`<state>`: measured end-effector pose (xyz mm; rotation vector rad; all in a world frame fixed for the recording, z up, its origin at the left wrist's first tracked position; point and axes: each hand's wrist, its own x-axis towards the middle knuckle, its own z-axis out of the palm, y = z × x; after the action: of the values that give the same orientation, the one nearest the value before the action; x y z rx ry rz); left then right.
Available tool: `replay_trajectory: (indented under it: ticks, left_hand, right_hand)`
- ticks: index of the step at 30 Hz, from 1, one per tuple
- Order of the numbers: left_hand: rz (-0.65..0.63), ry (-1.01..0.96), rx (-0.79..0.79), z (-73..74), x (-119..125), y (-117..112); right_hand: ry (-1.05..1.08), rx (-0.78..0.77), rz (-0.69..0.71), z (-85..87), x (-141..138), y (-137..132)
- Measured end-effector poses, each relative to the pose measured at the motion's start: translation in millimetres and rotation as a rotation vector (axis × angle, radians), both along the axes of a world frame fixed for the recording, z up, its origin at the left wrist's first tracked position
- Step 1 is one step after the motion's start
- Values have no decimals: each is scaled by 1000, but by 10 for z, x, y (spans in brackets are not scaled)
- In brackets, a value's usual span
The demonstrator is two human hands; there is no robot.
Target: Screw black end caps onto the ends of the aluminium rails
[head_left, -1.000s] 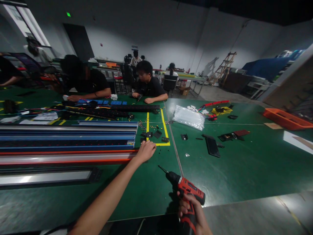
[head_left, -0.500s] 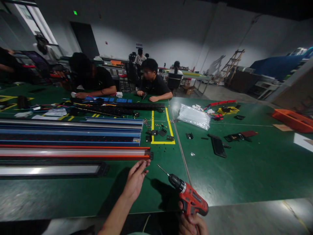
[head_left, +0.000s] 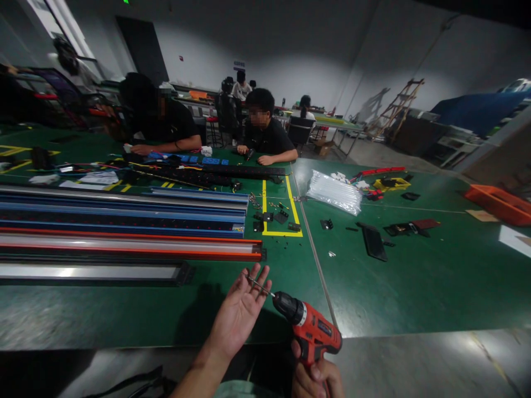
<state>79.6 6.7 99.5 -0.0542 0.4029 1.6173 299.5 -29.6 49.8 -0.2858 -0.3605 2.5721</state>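
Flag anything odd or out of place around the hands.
The red drill, gripped by the right hand, has its bit seemingly resting across the fingers of the open left hand: a drill tip against bare skin looks risky.

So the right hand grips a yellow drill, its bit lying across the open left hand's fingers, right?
Not quite: the head view shows the drill is red, not yellow. The right hand does grip it, and its bit crosses the fingers of the open left hand.

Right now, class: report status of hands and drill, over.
Left hand open, palm up, at the bit. Right hand grips drill. Rails lie beyond, apart from both.
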Motion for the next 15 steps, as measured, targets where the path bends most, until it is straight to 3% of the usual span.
replay_trajectory:
  ticks: [8,15]
  left_hand:
    - [10,-26,-34,40,-22,-76]
    - [52,98,-41,76,-4,-73]
  right_hand:
    - [128,-27,-12,-211,-7,-54]
    - [107,-48,-21,-142,27,-37]
